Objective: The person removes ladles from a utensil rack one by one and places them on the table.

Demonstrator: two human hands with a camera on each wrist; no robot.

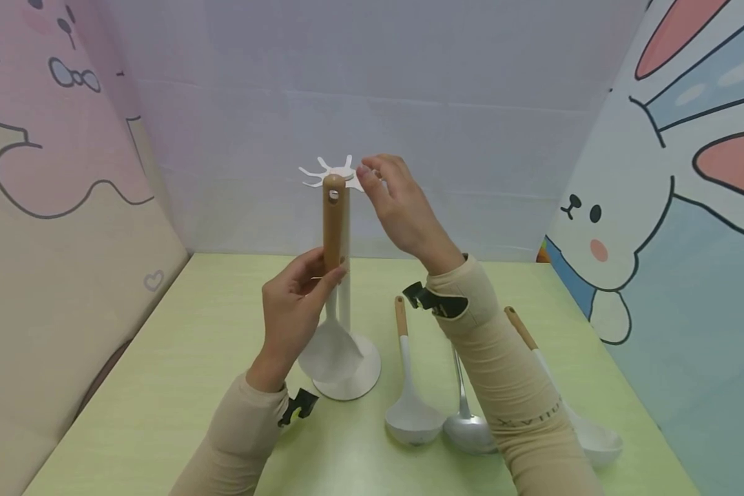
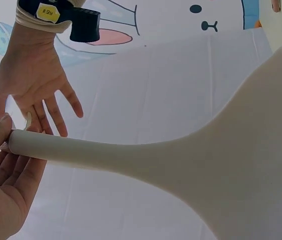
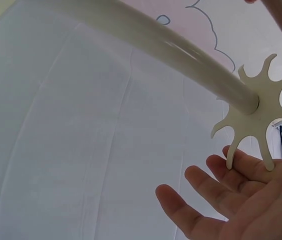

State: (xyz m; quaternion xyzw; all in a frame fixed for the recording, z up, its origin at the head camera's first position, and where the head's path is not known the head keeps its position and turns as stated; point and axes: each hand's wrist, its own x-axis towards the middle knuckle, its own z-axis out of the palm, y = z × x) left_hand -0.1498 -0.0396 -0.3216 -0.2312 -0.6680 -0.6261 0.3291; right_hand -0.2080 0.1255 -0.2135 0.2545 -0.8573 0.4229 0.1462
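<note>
My left hand [image 1: 290,303] grips a spatula [image 1: 331,355] with a wooden handle and broad white head, fingers around the lower handle. It is upright, handle end up, in front of a white utensil stand [image 1: 367,372]. In the left wrist view the spatula's pale neck [image 2: 106,156] widens into the head. My right hand [image 1: 403,207] is at the stand's top, fingers extended and relaxed. The right wrist view shows the stand's hook ring [image 3: 258,112] with curved prongs, two of them overlapping the fingers of my right hand [image 3: 231,200].
On the green table [image 1: 192,386], right of the stand, lie a white ladle [image 1: 412,417] with a wooden handle, a metal ladle [image 1: 468,430] and another white, wooden-handled utensil [image 1: 598,441], partly behind my right forearm. Cartoon-printed panels [image 1: 626,207] and a pale back sheet [image 1: 372,103] enclose the table.
</note>
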